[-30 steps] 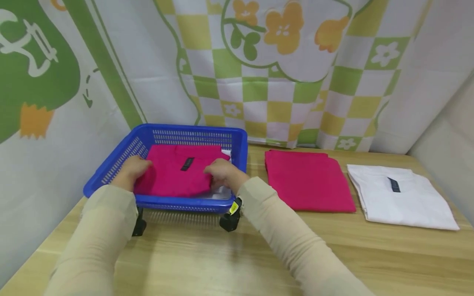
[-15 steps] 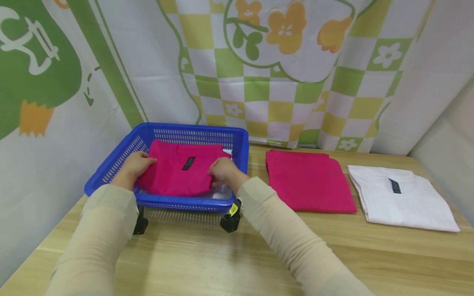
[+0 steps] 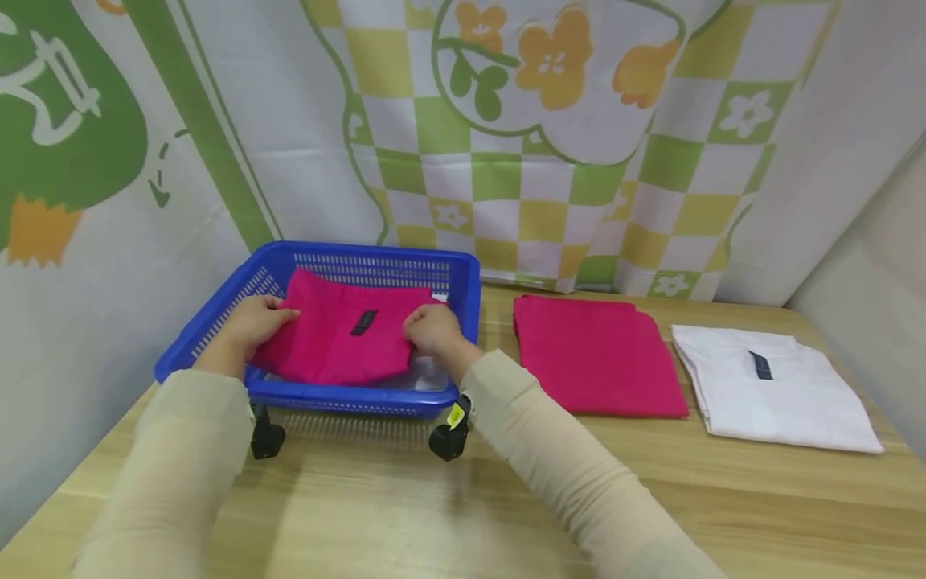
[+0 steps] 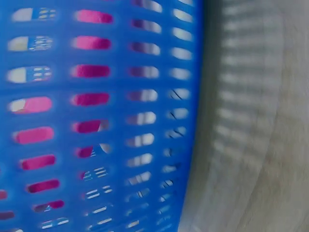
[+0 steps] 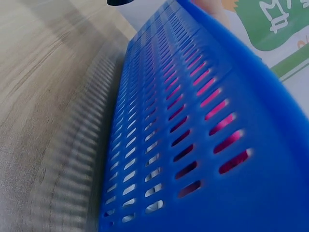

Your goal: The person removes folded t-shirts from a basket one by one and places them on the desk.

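Gripping one pink shirt [image 3: 340, 346]: two hands [image 3: 255, 323] [image 3: 436, 330] | one blue basket [image 3: 347, 395] | one pink cloth [image 3: 600, 358], one white shirt [image 3: 788, 398]

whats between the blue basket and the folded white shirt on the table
A folded pink cloth lies on the table between the basket and the white shirt, with the right sleeve in front, near the basket. The head view shows this.

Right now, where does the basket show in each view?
Head: the basket, left of centre.
Left wrist: its slotted wall fills the left and middle.
Right wrist: it fills the middle and lower right.
Shared landmark: the pink shirt inside, glimpsed through slots in both wrist views.
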